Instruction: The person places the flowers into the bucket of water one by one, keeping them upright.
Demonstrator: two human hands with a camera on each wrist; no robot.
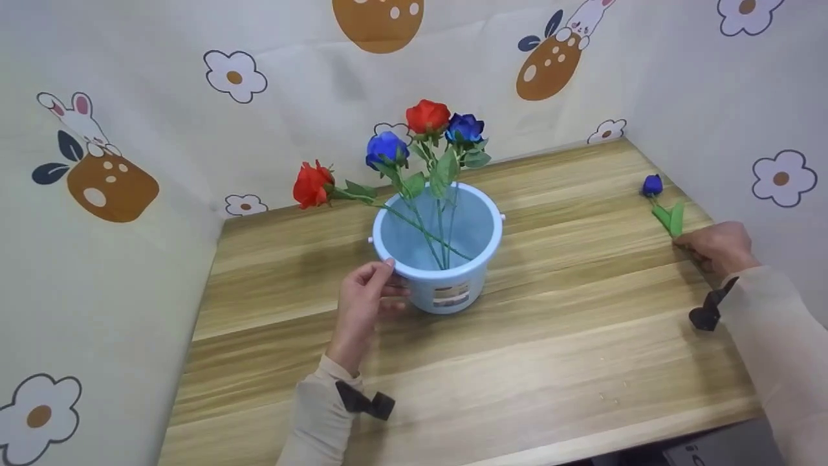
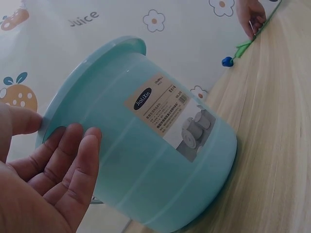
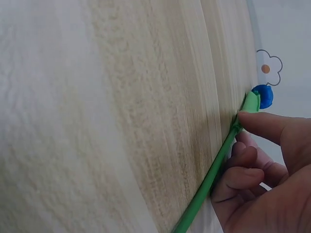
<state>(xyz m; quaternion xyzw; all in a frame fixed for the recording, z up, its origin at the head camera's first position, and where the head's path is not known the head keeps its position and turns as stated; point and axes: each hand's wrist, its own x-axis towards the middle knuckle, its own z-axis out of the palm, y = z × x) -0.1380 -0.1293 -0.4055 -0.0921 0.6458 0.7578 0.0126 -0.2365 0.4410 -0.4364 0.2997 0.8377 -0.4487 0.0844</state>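
Observation:
A light blue bucket (image 1: 424, 298) stands upright near the middle of the table. My left hand (image 1: 365, 294) grips its near left rim, thumb on the edge and fingers below it against the wall; the left wrist view shows this hand (image 2: 63, 170) beside the bucket's printed label (image 2: 170, 116). In the bucket lean two red roses, one tilted far left (image 1: 313, 184) and one higher up (image 1: 427, 116), and two blue ones (image 1: 387, 149). At the table's right edge my right hand (image 1: 718, 246) pinches a blue tulip (image 1: 652, 186) by its green stem (image 3: 206, 187), which lies along the tabletop.
The wood-grain table (image 1: 556, 362) is bounded by a patterned cloth wall (image 1: 291, 129) at the back and both sides. A dark box-like object (image 1: 718, 446) shows below the front edge at right. Small marks (image 1: 614, 388) lie on the near right tabletop.

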